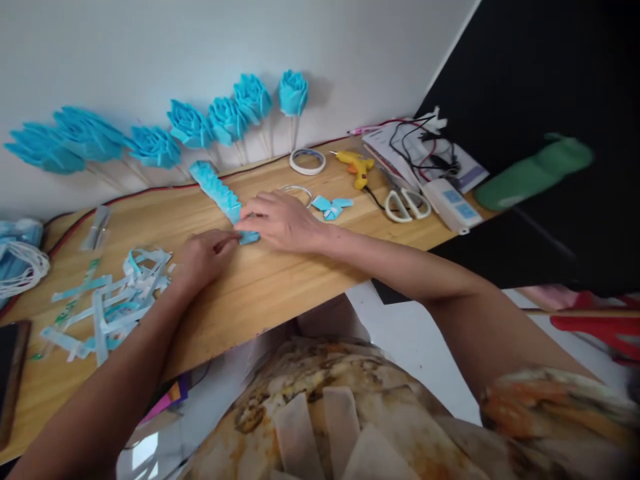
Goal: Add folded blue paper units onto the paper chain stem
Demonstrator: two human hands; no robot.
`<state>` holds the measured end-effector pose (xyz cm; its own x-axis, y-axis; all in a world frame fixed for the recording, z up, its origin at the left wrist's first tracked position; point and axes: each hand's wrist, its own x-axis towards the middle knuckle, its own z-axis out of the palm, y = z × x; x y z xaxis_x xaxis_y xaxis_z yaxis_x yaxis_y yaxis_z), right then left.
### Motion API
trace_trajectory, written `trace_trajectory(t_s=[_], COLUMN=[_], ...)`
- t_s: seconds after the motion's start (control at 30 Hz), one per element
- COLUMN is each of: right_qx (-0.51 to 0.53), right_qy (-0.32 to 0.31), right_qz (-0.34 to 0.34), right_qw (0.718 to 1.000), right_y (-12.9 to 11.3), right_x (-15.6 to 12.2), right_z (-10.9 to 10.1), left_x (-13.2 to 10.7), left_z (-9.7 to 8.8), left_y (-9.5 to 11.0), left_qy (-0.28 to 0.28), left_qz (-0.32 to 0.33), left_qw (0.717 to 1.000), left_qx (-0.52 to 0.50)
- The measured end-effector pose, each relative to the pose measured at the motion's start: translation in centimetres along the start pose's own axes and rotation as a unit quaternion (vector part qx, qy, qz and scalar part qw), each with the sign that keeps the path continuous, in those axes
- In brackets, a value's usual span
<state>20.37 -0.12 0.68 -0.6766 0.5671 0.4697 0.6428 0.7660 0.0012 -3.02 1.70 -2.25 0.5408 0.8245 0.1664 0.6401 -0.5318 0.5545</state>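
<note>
A row of overlapping light-blue petal pieces lies slantwise on the wooden table, its near end under my right hand. The fingers of that hand are bent together over a small blue folded piece at the near end of the row. From the left, my left hand has its fingers curled, with the tips pinched at the edge of the same folded piece. What lies under the right palm is hidden. Just right of the right hand sits a loose blue bow-like piece.
Several blue flowers on sticks lean against the wall. Cut strips are heaped on the left, near a phone. White tape, a yellow glue gun, scissors, a white box and a green bottle stand right.
</note>
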Motion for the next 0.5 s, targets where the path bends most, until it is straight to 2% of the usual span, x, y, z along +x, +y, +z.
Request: trace_trajectory(t_s=[0.07,0.13,0.2,0.23,0.3,0.37,0.4,0.47,0.5], right_qx=[0.011,0.034,0.074,0.103,0.175,0.231,0.249,0.268,0.275], right_qy=[0.025,0.058,0.079,0.092,0.144,0.179,0.196,0.224,0.236], right_qz=[-0.034,-0.054,-0.06,-0.044,0.036,0.108,0.14,0.193,0.216], right_qw=[0.999,0.996,0.992,0.989,0.973,0.95,0.938,0.917,0.907], right_y=[-2.6,-5.3,-7.8,-8.9,-10.6,-11.8,-12.2,-12.7,-12.8], right_x=[-1.5,-3.3,-5.2,-6.0,-7.3,-8.3,-8.7,-9.4,-9.7], right_z=[-1.2,-1.6,-1.5,-1.3,-0.9,-0.7,-0.6,-0.6,-0.7], left_x=[-0.1,0.0,0.0,0.0,-0.5,-1.8,-3.0,-6.1,-7.9], left_z=[-0.2,-0.5,-1.0,-1.3,-2.0,-2.7,-2.9,-2.8,-2.5], left_y=[0.0,0.0,0.1,0.3,1.2,3.4,4.8,8.3,9.9], left_qy=[-0.026,-0.022,-0.005,0.001,0.023,0.06,0.077,0.071,0.047], left_qz=[-0.036,-0.093,-0.126,-0.138,-0.15,-0.093,-0.038,0.041,0.064], left_qw=[0.997,0.988,0.984,0.983,0.98,0.987,0.991,0.991,0.988], left_qx=[-0.064,-0.119,-0.125,-0.125,-0.131,-0.119,-0.107,-0.108,-0.131])
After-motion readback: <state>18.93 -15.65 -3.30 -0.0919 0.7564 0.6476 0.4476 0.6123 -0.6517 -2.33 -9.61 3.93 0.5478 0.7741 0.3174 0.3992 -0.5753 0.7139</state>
